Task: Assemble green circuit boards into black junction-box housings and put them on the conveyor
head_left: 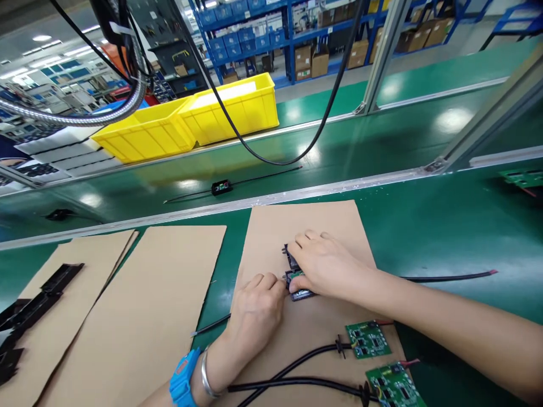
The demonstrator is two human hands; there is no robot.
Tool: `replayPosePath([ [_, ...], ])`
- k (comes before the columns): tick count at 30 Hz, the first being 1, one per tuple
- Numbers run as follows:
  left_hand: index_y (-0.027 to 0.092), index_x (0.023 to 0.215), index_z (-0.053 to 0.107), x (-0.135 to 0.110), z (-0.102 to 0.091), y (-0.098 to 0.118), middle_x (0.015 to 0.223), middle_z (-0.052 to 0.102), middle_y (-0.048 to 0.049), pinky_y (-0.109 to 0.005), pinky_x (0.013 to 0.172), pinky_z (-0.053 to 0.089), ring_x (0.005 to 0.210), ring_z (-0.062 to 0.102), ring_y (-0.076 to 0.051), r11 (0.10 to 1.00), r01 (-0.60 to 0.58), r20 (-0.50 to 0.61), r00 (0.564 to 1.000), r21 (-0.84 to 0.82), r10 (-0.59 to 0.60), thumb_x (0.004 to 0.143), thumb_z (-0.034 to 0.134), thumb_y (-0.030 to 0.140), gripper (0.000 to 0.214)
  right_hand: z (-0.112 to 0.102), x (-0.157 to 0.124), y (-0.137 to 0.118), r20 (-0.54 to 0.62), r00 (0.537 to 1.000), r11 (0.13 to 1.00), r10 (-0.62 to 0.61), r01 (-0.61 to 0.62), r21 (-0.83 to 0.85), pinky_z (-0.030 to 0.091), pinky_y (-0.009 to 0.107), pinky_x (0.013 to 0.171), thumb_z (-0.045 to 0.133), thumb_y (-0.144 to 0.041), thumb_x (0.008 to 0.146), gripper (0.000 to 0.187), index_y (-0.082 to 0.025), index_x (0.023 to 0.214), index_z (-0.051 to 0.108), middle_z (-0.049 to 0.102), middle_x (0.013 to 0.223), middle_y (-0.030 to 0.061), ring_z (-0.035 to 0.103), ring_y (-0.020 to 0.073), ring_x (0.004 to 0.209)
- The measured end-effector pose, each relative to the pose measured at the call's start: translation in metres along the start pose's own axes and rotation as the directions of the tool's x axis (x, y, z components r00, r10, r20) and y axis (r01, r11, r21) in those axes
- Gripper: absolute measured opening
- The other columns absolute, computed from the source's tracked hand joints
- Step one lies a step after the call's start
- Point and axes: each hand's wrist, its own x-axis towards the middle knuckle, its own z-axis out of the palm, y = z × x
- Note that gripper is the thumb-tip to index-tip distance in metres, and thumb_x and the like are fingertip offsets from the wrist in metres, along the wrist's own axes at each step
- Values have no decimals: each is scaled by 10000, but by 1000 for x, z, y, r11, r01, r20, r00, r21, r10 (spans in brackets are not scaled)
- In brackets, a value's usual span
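A small black plastic housing (302,294) lies open on a brown cardboard sheet (305,217), with part of a green circuit board showing inside. My right hand (324,263) grips it from above, thumb on the lower half and fingers curled over the upper half. At the housing's left edge, my left hand (259,305) is closed with its fingertips bunched together. A black cable (216,324) comes out beneath that hand, apparently held in it; the fingertips' exact grip is hidden. Another black cable (445,278) extends right from behind my right forearm.
Near me lie two green circuit boards (368,340) (396,385) with black cables. More cardboard (169,282) and long black plastic parts (46,299) are at left. Beyond the metal rail (297,195) sit a cabled black unit (221,187) and yellow bins (233,113). A black cable loop (275,163) hangs overhead.
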Motion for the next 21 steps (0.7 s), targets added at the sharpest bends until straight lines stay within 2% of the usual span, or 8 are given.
replayPosePath([
  [3, 185, 822, 623, -1, 6, -5, 776, 615, -30, -283, 660, 449, 702, 547, -167, 996, -32, -27, 999, -78, 30, 968, 455, 174, 223, 5, 16, -4, 44, 999, 999, 1, -3, 43, 436, 343, 736, 831, -412, 692, 424, -128, 917, 611, 606, 942, 119, 544, 272, 926],
  [5, 178, 808, 616, 1, 6, -8, 780, 608, -36, -291, 670, 453, 708, 541, -172, 994, -36, -7, 999, -108, 36, 966, 453, 180, 227, 9, 21, -5, 53, 999, 998, 0, -3, 58, 432, 347, 748, 822, -372, 711, 390, -115, 915, 612, 600, 935, 124, 535, 263, 906],
  [9, 167, 841, 596, 9, -11, -7, 820, 589, -56, -351, 704, 468, 753, 535, -208, 992, -36, 80, 996, -121, 45, 935, 465, 157, 162, 8, 4, 2, 47, 998, 996, -45, 41, 85, 430, 358, 783, 781, -429, 759, 398, -119, 941, 610, 591, 973, 108, 520, 258, 932],
  [11, 157, 888, 585, 13, -21, -3, 885, 590, -72, -380, 736, 472, 802, 531, -224, 980, -115, 93, 987, -165, 132, 910, 463, 137, 125, 6, -14, 10, 22, 996, 986, -91, 87, 145, 426, 370, 820, 776, -475, 754, 449, -138, 995, 605, 585, 1015, 94, 506, 261, 973],
  [13, 145, 975, 582, 16, -26, 0, 995, 600, -86, -397, 808, 475, 893, 539, -236, 933, -259, 107, 950, -249, 292, 884, 493, 146, 128, 4, -30, 17, -4, 994, 974, -111, 110, 200, 420, 394, 855, 810, -462, 715, 515, -148, 1065, 599, 575, 1061, 97, 489, 275, 1014],
  [16, 117, 1177, 543, 20, -16, 1, 1219, 580, -104, -419, 951, 445, 1081, 529, -263, 853, -423, 111, 874, -306, 474, 864, 558, 204, 325, 6, -42, 24, -3, 995, 973, -105, 103, 209, 413, 421, 893, 853, -347, 670, 531, -155, 1102, 612, 560, 1103, 105, 479, 286, 1044],
  [18, 100, 1254, 509, 20, -4, -1, 1302, 557, -109, -427, 1005, 427, 1151, 515, -269, 847, -458, 83, 865, -271, 495, 898, 545, 226, 379, 10, -42, 26, 1, 994, 971, -113, 110, 212, 409, 426, 911, 844, -297, 675, 516, -160, 1119, 621, 551, 1123, 105, 478, 279, 1049],
  [21, 87, 1209, 547, 21, 10, -6, 1265, 593, -104, -394, 1015, 445, 1137, 544, -242, 851, -472, 25, 872, -230, 490, 956, 479, 199, 285, 15, -37, 29, -2, 992, 964, -127, 124, 236, 407, 428, 912, 831, -284, 678, 545, -183, 1167, 614, 540, 1141, 95, 469, 274, 1056],
])
